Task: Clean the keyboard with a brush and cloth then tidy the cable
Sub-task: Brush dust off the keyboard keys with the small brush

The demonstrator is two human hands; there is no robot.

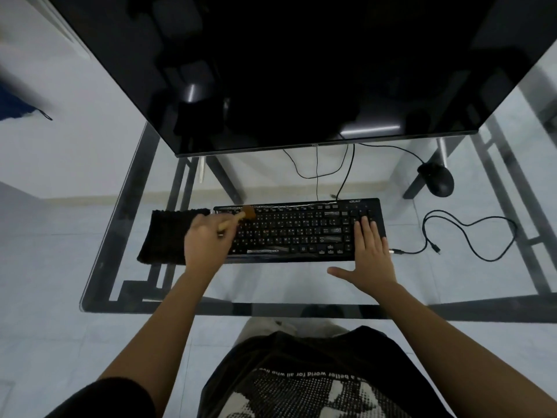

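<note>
A black keyboard (298, 230) lies across the middle of the glass desk. My left hand (205, 245) grips a small wooden-handled brush (244, 214), whose brown bristles touch the keyboard's upper left keys. My right hand (369, 254) rests flat on the keyboard's right end, fingers spread over the number pad. A black cloth (165, 233) lies just left of the keyboard, partly under my left hand. A loose black cable (470, 233) curls on the desk to the right, its plug near the keyboard's right edge.
A large dark monitor (286, 70) overhangs the back of the glass desk (271, 288). A black mouse (438, 179) sits at the back right. Thin cables (317, 170) hang down behind the keyboard. The desk's front edge runs just above my lap.
</note>
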